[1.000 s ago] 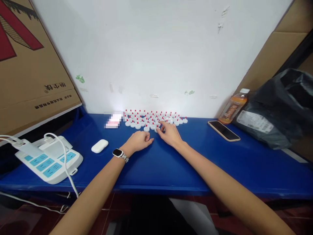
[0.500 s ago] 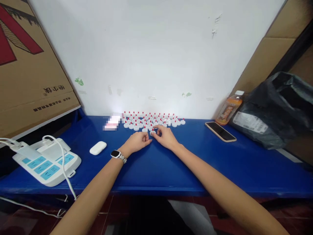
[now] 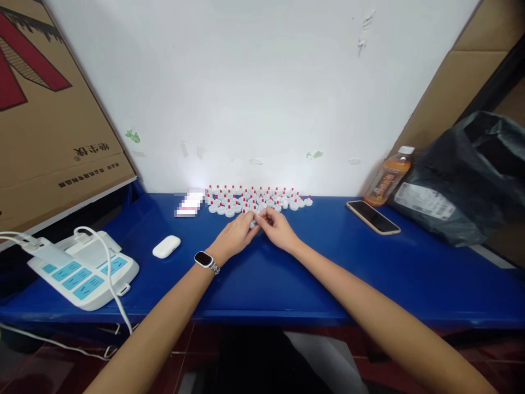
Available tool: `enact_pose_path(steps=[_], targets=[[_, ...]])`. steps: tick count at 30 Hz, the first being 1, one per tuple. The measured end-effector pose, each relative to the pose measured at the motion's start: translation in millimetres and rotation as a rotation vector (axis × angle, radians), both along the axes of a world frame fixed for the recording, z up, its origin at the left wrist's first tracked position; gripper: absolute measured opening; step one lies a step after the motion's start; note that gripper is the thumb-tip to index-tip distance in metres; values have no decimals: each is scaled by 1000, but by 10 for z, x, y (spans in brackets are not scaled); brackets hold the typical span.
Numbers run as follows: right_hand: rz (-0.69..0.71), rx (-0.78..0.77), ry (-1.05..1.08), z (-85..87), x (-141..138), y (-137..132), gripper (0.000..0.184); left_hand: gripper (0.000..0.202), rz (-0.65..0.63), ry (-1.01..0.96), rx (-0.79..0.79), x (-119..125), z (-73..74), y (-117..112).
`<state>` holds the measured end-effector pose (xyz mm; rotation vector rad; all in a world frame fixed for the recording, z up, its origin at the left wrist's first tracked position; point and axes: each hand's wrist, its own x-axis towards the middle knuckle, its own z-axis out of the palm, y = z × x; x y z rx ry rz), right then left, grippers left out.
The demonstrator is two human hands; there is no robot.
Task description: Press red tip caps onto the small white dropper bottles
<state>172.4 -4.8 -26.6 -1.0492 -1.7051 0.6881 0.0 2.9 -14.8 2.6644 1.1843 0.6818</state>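
Small white cap (image 3: 254, 224) pinched right where both hands meet, low over the blue table (image 3: 262, 290); touching it or just clear of it, can't tell. Left hand (image 3: 235, 235): knuckles up, fingers curled in, tips closed on the cap from its side. Right hand (image 3: 279, 230): nearly shut too, thumb + forefinger tips on the same cap, other fingers tucked under. Which hand really bears it: not clear. Just beyond the fingertips, twd the wall (image 3: 262, 98): batch of caps (image 3: 259, 197), white w/ red tips, upright, packed in rough rows, nearest ones almost at the fingers. On left wrist: watch (image 3: 204, 259), dark face, metal band. Out to the left of left hand: blurred pinkish patch (image 3: 188, 203) beside the rows, then white earbud case (image 3: 166, 246), further out white power strip (image 3: 82, 271) w/ light-blue sockets, white cable (image 3: 112, 290) trailing over table edge. Beyond that, big cardboard box (image 3: 53, 120), leaning. Out to the right of right hand, well apart: phone (image 3: 373, 217) lying flat, screen dark; behind it orange drink bottle (image 3: 389, 178); furthest right, black plastic bag (image 3: 467, 175) w/ white label.
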Motion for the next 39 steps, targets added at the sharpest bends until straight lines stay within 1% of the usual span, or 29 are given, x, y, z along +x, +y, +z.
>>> enact_pose_path(steps=[4, 7, 9, 12, 14, 16, 17, 18, 20, 22, 25, 27, 30, 32, 34, 36, 39], targets=[[-6, 105, -235, 32, 24, -41, 21, 15, -25, -29, -8, 1, -30, 6], [-17, 152, -298, 29, 11, -51, 23, 14, -45, -13, 15, 26, -28, 0], [-42, 151, -284, 25, -27, -41, 26, 15, -56, 6, 49, 45, -4, -9], [-110, 135, -201, 38, -61, 3, 32, 18, -72, 22, 112, 34, 60, -12], [-210, 90, -116, 53, -13, 49, 39, 21, -53, 2, 133, -18, 103, 4], [-337, 19, -49, 58, 93, 92, 44, 25, -2, -65, 117, -91, 124, 34], [-389, -1, -42, 53, 153, 108, 44, 26, 24, -111, 93, -124, 122, 53], [-409, 1, -72, 42, 207, 119, 43, 27, 44, -157, 60, -149, 111, 72], [-344, 7, -210, 7, 264, 131, 37, 28, 43, -225, -20, -162, 62, 109], [-232, 29, -360, -33, 241, 138, 26, 26, 4, -251, -70, -136, -12, 144], [-122, 55, -468, -71, 134, 160, 11, 23, -62, -243, -65, -94, -113, 190], [-92, 33, -453, -70, 89, 169, 6, 24, -70, -238, -92, -98, -141, 209], [-96, 0, -333, -27, 104, 141, 14, 30, -35, -265, -170, -131, -113, 204], [-109, 5, -224, 22, 133, 93, 15, 33, -36, -283, -190, -144, -70, 182], [-91, 14, -141, 72, 142, 35, 20, 32, -75, -292, -200, -140, -33, 155], [-37, 17, -107, 108, 122, -14, 25, 31, -128, -312, -228, -121, -17, 131], [60, -16, -121, 132, 84, -50, 22, 30, -188, -316, -266, -97, -21, 111]])
